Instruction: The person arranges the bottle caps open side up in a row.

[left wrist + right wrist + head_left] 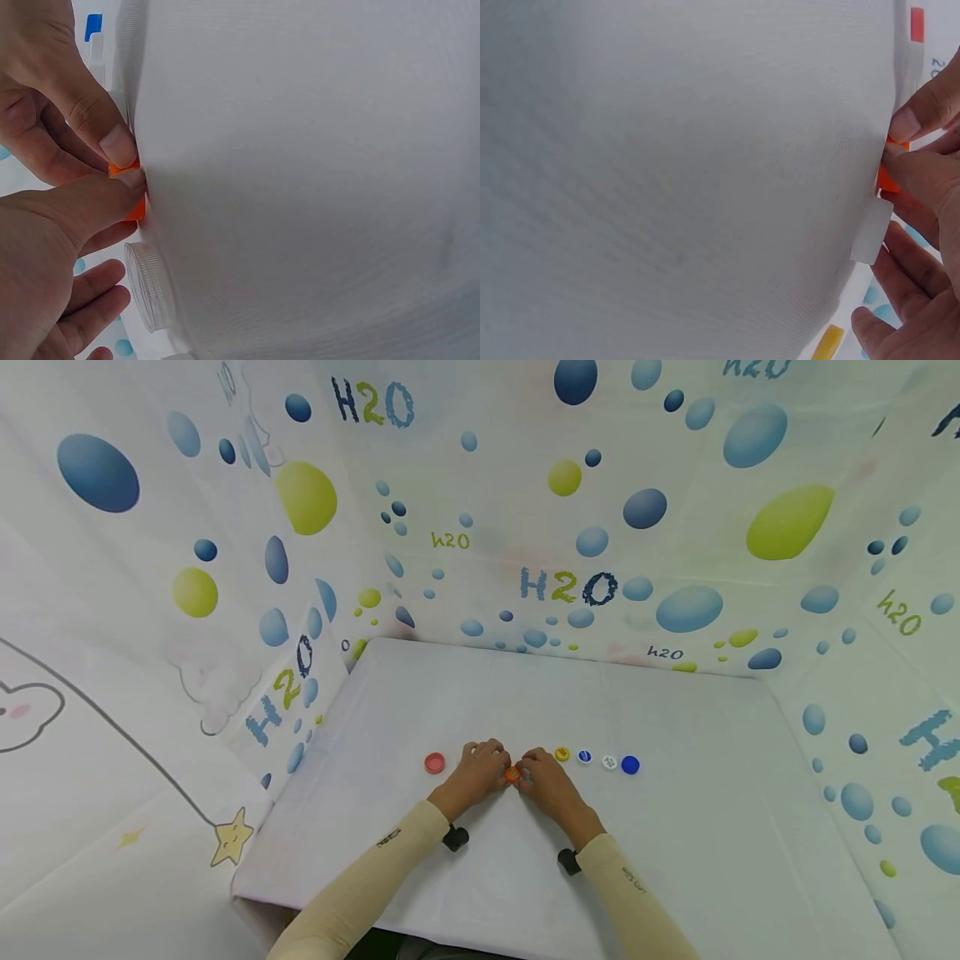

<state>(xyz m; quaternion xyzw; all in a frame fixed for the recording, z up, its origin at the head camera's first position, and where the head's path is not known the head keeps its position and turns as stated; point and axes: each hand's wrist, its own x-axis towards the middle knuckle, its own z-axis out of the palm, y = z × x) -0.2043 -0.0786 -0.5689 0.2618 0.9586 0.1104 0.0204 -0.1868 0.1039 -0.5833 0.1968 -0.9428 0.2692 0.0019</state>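
Observation:
An orange bottle cap [512,775] lies on the white-covered table [675,843] where both hands meet. My left hand [483,768] pinches one side of it between thumb and fingers, and my right hand [546,783] pinches the other. In the left wrist view, a clear ridged cap [150,289] stands beside the left hand's loosely bent outer fingers. A white piece, perhaps another cap [871,231], sits against the right hand's fingers in the right wrist view. Fingers cover part of the orange cap.
Left of the hands lies a red cap [435,763]. To the right, a yellow cap [562,753], a blue-and-white cap [585,757], a white cap [609,762] and a blue cap [630,765] form a row. A printed curtain [510,527] rises behind the table.

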